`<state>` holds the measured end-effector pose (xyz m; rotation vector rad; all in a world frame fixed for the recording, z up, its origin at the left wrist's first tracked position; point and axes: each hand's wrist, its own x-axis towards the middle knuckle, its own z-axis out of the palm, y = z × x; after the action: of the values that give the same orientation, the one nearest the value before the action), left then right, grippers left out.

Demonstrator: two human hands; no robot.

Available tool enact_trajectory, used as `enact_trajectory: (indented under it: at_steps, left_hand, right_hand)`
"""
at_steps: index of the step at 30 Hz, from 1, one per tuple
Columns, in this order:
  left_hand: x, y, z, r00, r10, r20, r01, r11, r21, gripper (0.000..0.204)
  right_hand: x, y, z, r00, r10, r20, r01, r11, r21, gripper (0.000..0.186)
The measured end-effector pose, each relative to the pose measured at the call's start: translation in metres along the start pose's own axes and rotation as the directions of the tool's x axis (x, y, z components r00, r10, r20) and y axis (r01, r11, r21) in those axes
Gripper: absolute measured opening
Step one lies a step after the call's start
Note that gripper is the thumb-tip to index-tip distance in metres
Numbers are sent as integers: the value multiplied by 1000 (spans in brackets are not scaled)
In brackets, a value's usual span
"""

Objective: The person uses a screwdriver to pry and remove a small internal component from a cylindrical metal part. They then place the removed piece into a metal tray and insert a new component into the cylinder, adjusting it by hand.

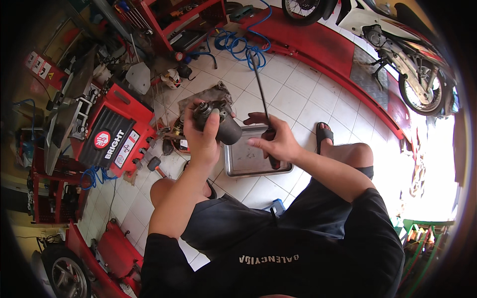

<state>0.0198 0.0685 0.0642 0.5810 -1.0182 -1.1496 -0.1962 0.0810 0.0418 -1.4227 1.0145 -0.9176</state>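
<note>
My left hand (202,136) grips a dark grey cylindrical metal part (227,130) with fittings on its top, thumb across it. My right hand (276,144), just right of that part, holds a long black rod-like tool (261,89) with a dark and red handle; its shaft points away from me toward the back. Below both hands a rectangular steel tray (232,167) lies on the tiled floor. A dirty grey cloth (215,90) lies beyond my left hand, with small parts partly hidden behind it.
A red machine (139,107) stands at left, a hammer (157,167) beside it. A red tool cart (179,20) and coiled blue hoses (228,40) are at back. A motorcycle (377,35) stands on a red lift (318,44) at right. A wheel (67,273) sits lower left.
</note>
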Motion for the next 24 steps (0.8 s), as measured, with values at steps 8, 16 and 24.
enact_trajectory:
  at_steps: [8,16,24]
  left_hand:
    - [-6,-11,9,833,-530,-161,452,818,-355,48]
    - [2,-11,-11,896,-415,162,425,905,-31,53]
    - [5,-20,-4,896,-402,188,383,914,131,45]
  right_hand:
    - [-11,-13,61,958,107,-266,-104,994,27,70]
    - [-16,-5,8,964,192,-183,-151,964,217,38]
    - [-46,-19,-9,978,164,-128,-146,979,139,36]
